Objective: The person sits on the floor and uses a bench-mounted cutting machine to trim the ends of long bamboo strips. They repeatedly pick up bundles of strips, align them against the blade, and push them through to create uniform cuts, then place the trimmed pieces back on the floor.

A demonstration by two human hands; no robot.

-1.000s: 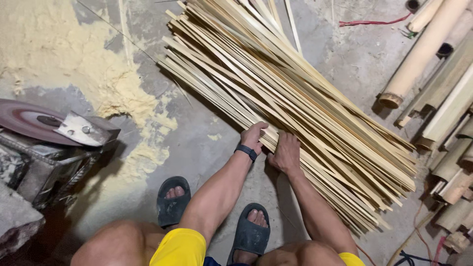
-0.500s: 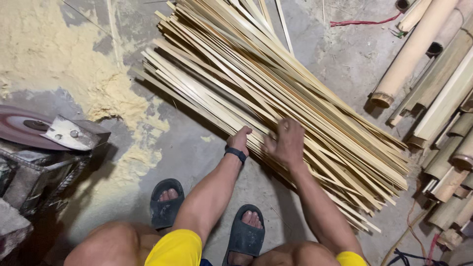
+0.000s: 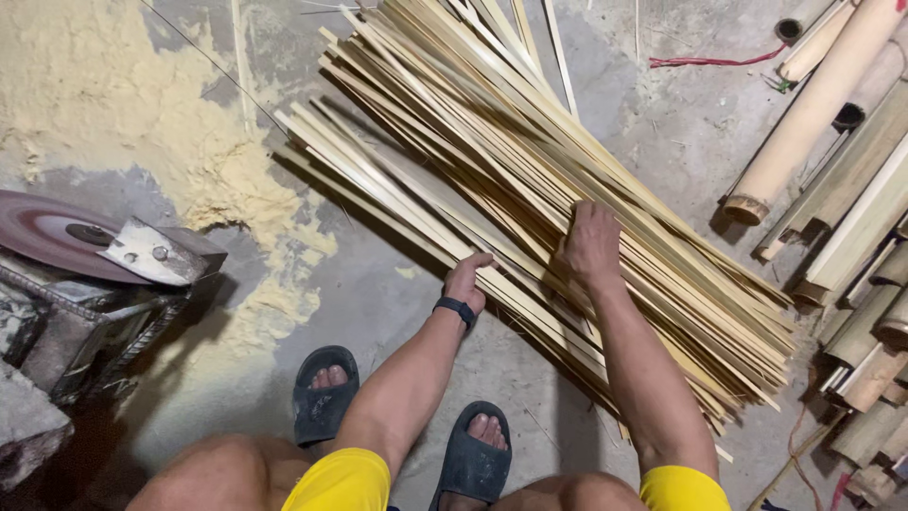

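Pile of split bamboo strips (image 3: 530,189), fanned diagonally across the concrete floor (image 3: 397,293): left hand (image 3: 466,281) cupping its near edge, right hand (image 3: 591,244) pressed open-palmed on top, apparently steadying loose strips.

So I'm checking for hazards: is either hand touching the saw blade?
No: both the left hand and right hand rest on the bamboo strips, well apart from the saw blade at the far left.
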